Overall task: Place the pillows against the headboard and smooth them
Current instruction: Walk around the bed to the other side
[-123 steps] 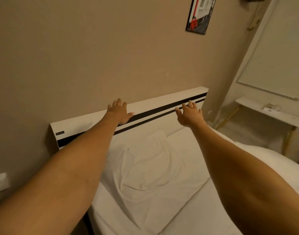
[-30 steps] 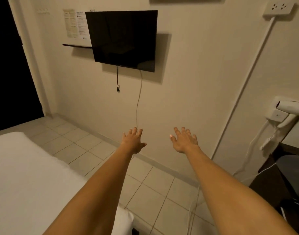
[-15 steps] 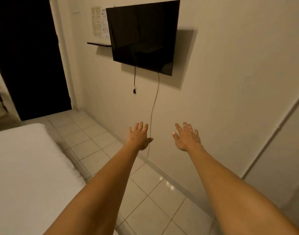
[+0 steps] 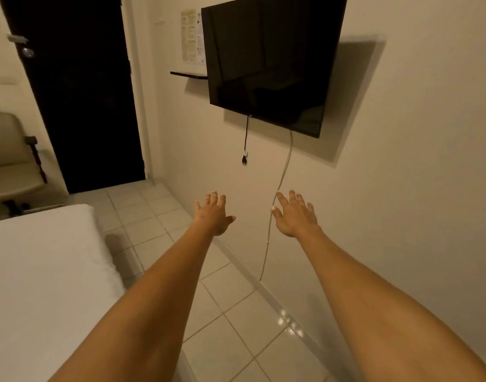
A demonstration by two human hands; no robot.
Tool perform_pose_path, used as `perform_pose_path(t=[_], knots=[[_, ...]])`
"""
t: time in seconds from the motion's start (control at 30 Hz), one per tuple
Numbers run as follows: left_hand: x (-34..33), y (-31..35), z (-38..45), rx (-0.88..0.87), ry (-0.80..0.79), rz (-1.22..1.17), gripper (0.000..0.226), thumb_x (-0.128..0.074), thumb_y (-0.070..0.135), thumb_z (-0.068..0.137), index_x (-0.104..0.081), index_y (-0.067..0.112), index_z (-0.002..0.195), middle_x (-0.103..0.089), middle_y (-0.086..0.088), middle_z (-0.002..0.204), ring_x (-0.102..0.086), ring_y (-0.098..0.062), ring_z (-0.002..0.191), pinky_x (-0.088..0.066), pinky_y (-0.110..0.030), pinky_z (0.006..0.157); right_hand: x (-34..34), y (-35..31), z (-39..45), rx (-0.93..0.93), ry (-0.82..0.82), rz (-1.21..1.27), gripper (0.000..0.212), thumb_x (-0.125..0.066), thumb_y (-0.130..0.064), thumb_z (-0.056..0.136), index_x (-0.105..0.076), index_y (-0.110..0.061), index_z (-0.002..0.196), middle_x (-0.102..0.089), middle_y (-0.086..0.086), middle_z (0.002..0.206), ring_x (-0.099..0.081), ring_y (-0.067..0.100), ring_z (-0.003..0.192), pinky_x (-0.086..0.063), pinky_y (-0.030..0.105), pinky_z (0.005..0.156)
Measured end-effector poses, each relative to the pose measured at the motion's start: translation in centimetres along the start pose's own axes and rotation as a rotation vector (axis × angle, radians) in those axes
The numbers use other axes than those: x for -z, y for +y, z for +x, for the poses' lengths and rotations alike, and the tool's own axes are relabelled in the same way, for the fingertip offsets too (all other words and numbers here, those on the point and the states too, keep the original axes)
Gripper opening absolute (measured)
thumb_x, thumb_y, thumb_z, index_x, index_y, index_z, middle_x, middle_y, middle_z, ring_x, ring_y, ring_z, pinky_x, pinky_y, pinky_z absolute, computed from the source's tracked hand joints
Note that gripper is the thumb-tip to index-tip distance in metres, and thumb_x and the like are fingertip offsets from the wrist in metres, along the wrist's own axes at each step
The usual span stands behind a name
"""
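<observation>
White tiles (image 4: 142, 230) and a cream wall (image 4: 401, 188) filled the head view, the only view here. Both arms reached forward over the floor. The left hand (image 4: 213, 215) was released, fingers spread, holding nothing. The right hand (image 4: 295, 216) was the same, palm down and empty, near the left one but apart from it. A dark TV (image 4: 266, 62) hung on the wall above the hands, with a short black plug (image 4: 244, 159) hanging under it and a pale cable (image 4: 275, 194) running down to the floor. The bed (image 4: 43, 285) lay at the lower left, beside the left arm.

Compared with half a second before, the view had turned further to the left: the dark door (image 4: 79, 92) took more of the picture, and a chair (image 4: 10, 161) had come in at the left edge. Four seconds earlier the hands were at the headboard above a pillow. Now neither pillow nor headboard was in the picture, so I cannot tell where they were.
</observation>
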State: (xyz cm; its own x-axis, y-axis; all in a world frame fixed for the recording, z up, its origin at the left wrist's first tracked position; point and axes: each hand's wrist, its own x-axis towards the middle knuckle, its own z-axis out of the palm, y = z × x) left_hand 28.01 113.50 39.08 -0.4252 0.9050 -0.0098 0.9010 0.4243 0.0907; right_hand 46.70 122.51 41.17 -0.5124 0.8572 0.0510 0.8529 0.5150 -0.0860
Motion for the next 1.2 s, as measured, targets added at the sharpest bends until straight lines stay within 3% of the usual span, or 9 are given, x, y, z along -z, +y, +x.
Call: perform_pose_path(t=[0.13, 0.87, 1.2], knots=[[-0.5, -0.3, 3.3, 0.020, -0.033, 0.004, 0.076, -0.035, 0.051, 0.098, 0.000, 0.013, 0.155, 0.006, -0.012, 0.162, 0.001, -0.030, 0.150, -0.009, -0.053, 0.119, -0.7, -0.5, 5.0, 0.042, -0.027, 0.025, 0.058, -0.020, -0.047, 0.101, -0.009, -0.027, 0.154, 0.000, 0.009, 0.163, -0.001, 0.027, 0.150, -0.006, 0.047, 0.119], [-4.2, -5.6, 22.7, 0.527, -0.001, -0.058, 0.077, -0.036, 0.050, 0.098, -0.001, 0.012, 0.155, 0.005, -0.013, 0.162, 0.001, -0.033, 0.149, -0.009, -0.055, 0.119, -5.5, -7.0, 36.3, 0.580, -0.131, -0.003, 0.059, -0.020, -0.047, 0.101, -0.010, -0.024, 0.154, -0.002, 0.010, 0.162, -0.005, 0.028, 0.149, -0.010, 0.047, 0.118], [-2.5, -14.7, 28.0, 0.676, 0.017, -0.033, 0.075, -0.037, 0.049, 0.098, -0.003, 0.013, 0.155, 0.004, -0.012, 0.162, 0.001, -0.031, 0.150, -0.008, -0.055, 0.119, -7.8, -14.6, 44.2, 0.679, -0.160, 0.023, 0.058, -0.023, -0.046, 0.101, -0.012, -0.023, 0.154, -0.004, 0.010, 0.162, -0.005, 0.029, 0.149, -0.012, 0.047, 0.118]])
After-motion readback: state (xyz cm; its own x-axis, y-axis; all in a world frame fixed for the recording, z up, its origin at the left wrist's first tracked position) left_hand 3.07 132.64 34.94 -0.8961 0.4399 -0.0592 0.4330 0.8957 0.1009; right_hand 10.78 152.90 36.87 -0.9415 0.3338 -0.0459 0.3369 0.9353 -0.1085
